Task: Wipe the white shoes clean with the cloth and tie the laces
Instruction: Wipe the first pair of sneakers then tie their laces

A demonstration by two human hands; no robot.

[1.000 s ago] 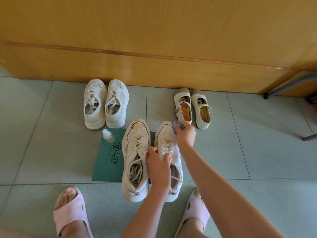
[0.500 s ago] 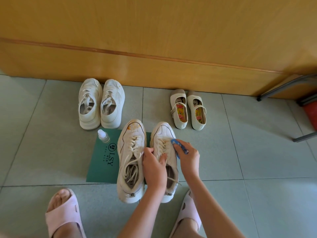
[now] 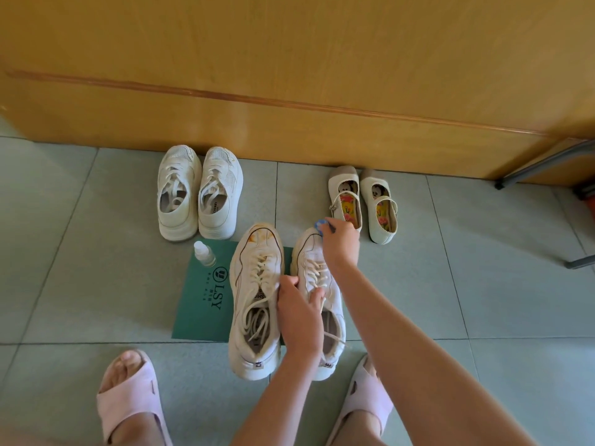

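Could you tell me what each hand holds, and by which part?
Left hand grips the right-hand sneaker at its laced middle; right hand pinches a blue cloth, one end showing.

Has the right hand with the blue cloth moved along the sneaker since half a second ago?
Yes. The right hand, gripping the blue cloth, slid from the laces of the right-side sneaker forward to its toe, toward the wooden panel.

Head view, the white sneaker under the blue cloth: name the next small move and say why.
Probably stroke the small blue cloth over the toe of the white lace-up sneaker, toward the laces: the right hand pinches it at the toe tip, the left hand steadies the shoe, and the laces hang untied.
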